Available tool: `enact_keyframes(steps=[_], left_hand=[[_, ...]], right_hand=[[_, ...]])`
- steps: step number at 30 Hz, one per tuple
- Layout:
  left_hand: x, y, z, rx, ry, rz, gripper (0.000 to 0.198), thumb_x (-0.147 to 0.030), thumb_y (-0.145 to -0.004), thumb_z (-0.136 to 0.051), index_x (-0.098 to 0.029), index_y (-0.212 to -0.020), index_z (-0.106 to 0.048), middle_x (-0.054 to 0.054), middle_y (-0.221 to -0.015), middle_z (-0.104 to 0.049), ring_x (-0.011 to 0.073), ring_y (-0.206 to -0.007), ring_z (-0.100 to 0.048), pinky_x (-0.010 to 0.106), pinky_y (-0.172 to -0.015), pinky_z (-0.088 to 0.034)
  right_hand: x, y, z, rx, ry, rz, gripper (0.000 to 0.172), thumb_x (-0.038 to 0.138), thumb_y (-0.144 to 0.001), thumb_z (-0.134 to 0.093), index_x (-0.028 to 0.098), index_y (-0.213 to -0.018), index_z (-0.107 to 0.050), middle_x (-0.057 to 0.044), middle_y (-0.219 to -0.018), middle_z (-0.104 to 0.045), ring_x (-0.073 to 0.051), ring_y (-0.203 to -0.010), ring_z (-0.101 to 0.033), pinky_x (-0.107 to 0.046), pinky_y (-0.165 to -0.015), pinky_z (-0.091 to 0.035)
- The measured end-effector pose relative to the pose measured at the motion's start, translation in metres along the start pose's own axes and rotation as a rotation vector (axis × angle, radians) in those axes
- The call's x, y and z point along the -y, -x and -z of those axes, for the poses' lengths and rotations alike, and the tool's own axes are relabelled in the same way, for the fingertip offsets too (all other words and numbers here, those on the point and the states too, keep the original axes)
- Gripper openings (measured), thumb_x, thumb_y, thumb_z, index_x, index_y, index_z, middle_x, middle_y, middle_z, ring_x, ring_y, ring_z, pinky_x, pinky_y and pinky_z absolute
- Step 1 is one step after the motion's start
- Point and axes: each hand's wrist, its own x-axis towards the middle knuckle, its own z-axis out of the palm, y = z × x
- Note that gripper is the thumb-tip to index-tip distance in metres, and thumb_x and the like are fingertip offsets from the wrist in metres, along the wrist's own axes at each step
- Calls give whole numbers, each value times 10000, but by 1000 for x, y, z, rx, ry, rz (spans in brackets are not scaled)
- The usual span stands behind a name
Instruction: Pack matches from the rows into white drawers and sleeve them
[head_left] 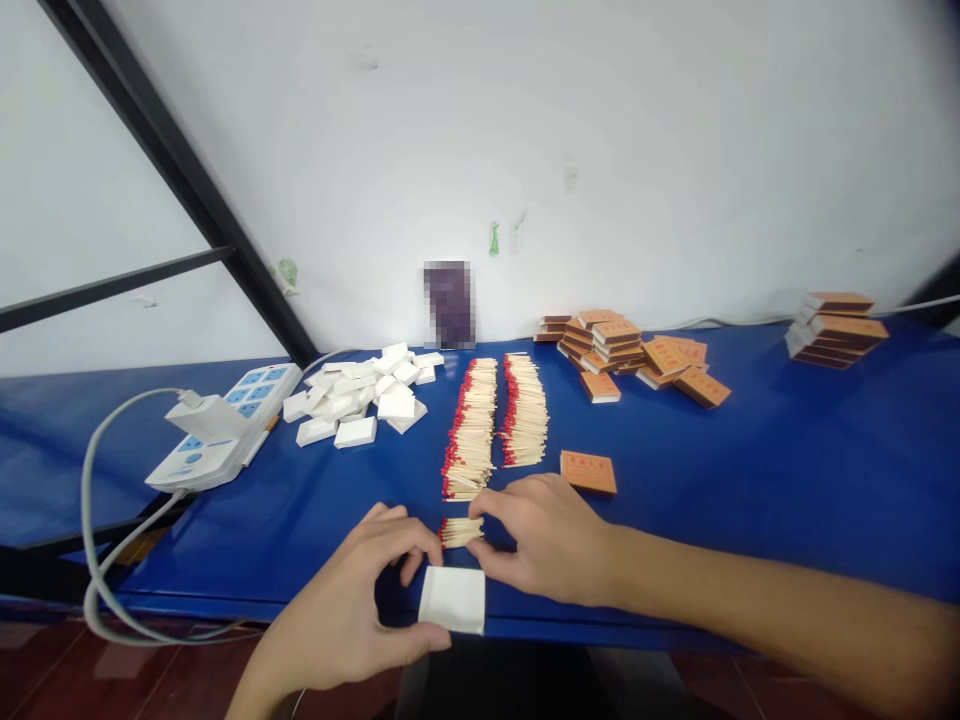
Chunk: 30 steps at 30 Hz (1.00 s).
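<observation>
Right hand (551, 535): my thumb and forefinger are pinching the small bunch of matches (455, 532) at its plain ends, one fingertip on the far side and one on the near side.
Small bunch of matches: on the tabletop (795, 460) between my two hands, red heads pointing left, just beyond the white tray (452, 600).
Left hand (360, 600): thumb and fingers stand wide apart around the left of the white tray, thumb overlapping its near edge, forefinger by its far corner (whether they grip it, I cannot tell).
White tray: at the near edge of the blue tabletop, directly in front of me.
Match rows: a longer left row (471, 430) and a shorter right row (526, 410) run away from me side by side, red heads to the left.
White pile (367, 390): many small white pieces heaped loosely, left of the rows.
Lone matchbox (589, 472): orange, lying flat just past my right hand.
Matchbox heap (611, 345): orange boxes, stacked and leaning, near the wall (637, 170).
Matchbox stack (840, 330): farther right, a little uneven.
Power strip (251, 410): at the left, a white plug (214, 418) in it.
</observation>
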Motion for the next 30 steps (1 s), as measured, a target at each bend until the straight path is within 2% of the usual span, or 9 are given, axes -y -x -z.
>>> enact_keyframes(steps=[6, 14, 17, 22, 30], left_hand=[[-3, -1, 2, 5, 3, 11, 339, -396, -717, -802, -234, -951, -617, -40, -821, -528, 195, -838, -594, 586, -1195, -176], [1, 0, -2, -49, 7, -30, 454, -559, -688, -838, -244, -960, -657, -44, -811, -572, 181, -811, -605, 521, -1197, -240], [3, 0, -2, -42, 19, -20, 452, -556, -690, -838, -247, -965, -657, -44, -814, -571, 185, -820, -610, 541, -1202, -219], [4, 0, -3, -31, 39, -12, 453, -554, -707, -828, -257, -986, -633, -37, -841, -564, 208, -896, -614, 559, -1220, -148], [1, 0, -2, 0, 29, 6, 430, -533, -719, -827, -248, -971, -627, -39, -835, -542, 202, -873, -606, 567, -1216, -134]], right_hand=[[0, -2, 6, 8, -65, 12, 217, 345, -886, -630, 222, -1041, -719, -5, -758, -729, -193, -720, -664, -283, -641, -336], [-3, -2, 5, 4, -86, 59, 145, 309, -887, -630, 223, -984, -694, 25, -712, -693, -151, -649, -625, -263, -608, -323], [-3, 0, 3, -7, -72, 57, 160, 322, -890, -621, 214, -993, -680, 10, -747, -710, -162, -665, -640, -265, -612, -329], [-3, 1, -1, -22, -18, 88, 258, 336, -906, -606, 199, -1105, -697, -47, -878, -756, -218, -805, -693, -289, -660, -357], [-3, -4, 7, 26, -108, 59, 161, 303, -906, -619, 220, -983, -734, -1, -831, -753, -174, -761, -676, -268, -638, -348]])
